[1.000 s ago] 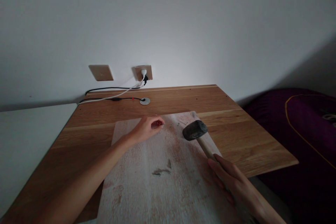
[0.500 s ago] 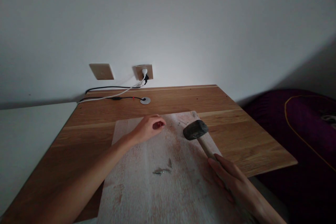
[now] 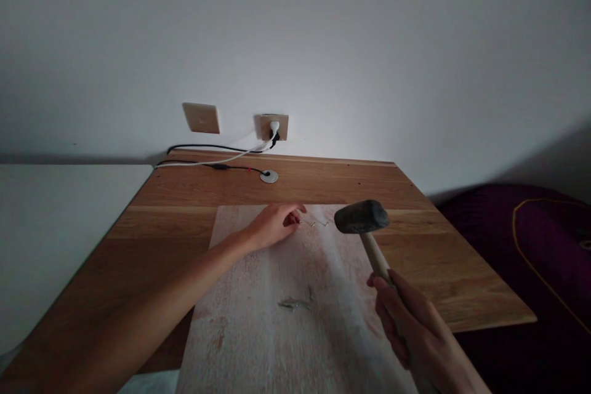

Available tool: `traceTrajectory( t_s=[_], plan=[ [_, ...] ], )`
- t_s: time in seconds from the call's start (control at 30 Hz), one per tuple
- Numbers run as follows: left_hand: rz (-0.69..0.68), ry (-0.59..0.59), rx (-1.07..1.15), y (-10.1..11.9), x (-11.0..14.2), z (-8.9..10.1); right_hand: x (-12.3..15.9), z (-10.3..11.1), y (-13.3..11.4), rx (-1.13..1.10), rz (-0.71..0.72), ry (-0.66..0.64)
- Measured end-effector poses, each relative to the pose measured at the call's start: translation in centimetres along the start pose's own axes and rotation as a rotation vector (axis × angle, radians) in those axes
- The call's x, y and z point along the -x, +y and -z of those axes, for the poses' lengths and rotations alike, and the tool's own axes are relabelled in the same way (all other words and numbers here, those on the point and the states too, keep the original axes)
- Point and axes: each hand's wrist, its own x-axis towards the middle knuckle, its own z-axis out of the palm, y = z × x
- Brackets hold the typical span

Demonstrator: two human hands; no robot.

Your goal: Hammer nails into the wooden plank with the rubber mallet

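Observation:
A pale, worn board [image 3: 277, 320] lies on a wooden table [image 3: 166, 221]. My left hand [image 3: 276, 225] rests near the board's far edge, fingers pinched together on something small that I cannot make out, next to a few small nails [image 3: 316, 221]. My right hand [image 3: 410, 326] is wrapped round the wooden handle of a hammer [image 3: 362, 218], whose dark head hangs above the board's far right corner, to the right of my left hand. More small nails [image 3: 295, 303] lie in the board's middle.
Black and white cables [image 3: 217, 163] run across the table's far edge to a wall socket [image 3: 274, 126]. A round cable grommet [image 3: 268, 176] sits in the tabletop. A white surface [image 3: 55, 215] lies left; a dark purple cushion [image 3: 530, 240] lies right.
The hammer head has lifted and shifted right. My left hand has stayed pinched at the board's far edge. The view has swung slightly left.

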Motion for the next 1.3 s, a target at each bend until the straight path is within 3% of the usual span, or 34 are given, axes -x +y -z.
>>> traceTrajectory(
  t_s=[0.13,0.37,0.83,1.3],
  plan=[
    [0.008,0.001,0.044,0.0,0.1,0.0,-0.6,-1.3,-1.9,0.13,0.097,-0.089],
    [-0.002,-0.005,0.036,0.5,0.1,0.2,-2.1,-3.3,-2.4,0.252,0.121,-0.132],
    [0.008,-0.014,-0.018,0.3,0.0,0.2,-2.6,-2.8,-0.9,0.218,0.103,-0.145],
    [0.006,-0.014,-0.012,0.5,0.0,0.2,-2.8,-2.8,-1.1,0.282,0.108,-0.147]
  ],
)
